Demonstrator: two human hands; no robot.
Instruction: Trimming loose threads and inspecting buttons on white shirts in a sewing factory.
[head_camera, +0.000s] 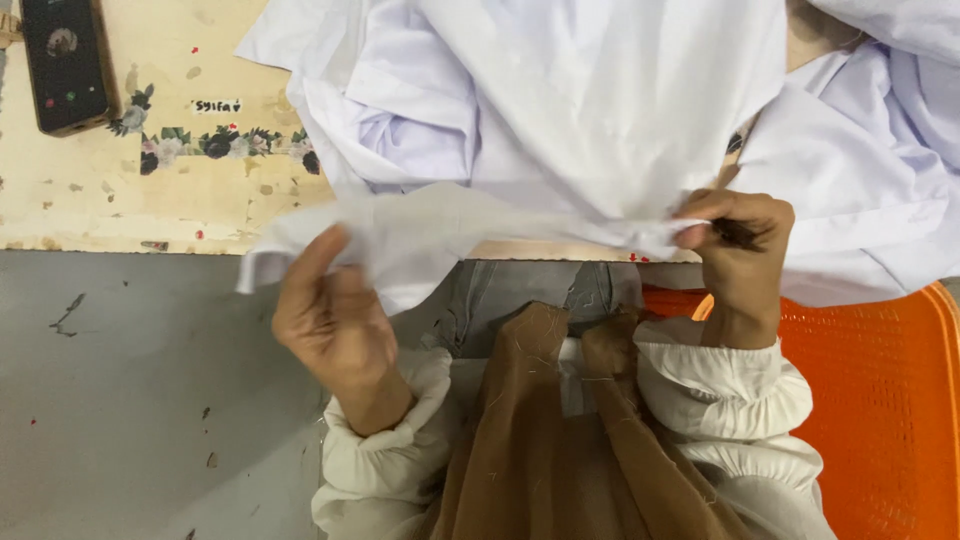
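A large white garment (590, 100) lies heaped over the table's near edge. A thin strip of the white cloth (450, 225) is stretched between my two hands just in front of the table. My left hand (335, 315) pinches the strip's left end, palm turned up. My right hand (740, 250) is closed on the strip's right end, and something small and dark shows between its fingers; I cannot tell what it is. Both of my sleeves are cream with gathered cuffs.
A dark phone (65, 62) lies on the worn cream table (150, 190) with a flower pattern at far left. An orange plastic basket (880, 400) sits at the right. Grey floor (130, 400) is at lower left. Brown fabric (560, 430) hangs over my lap.
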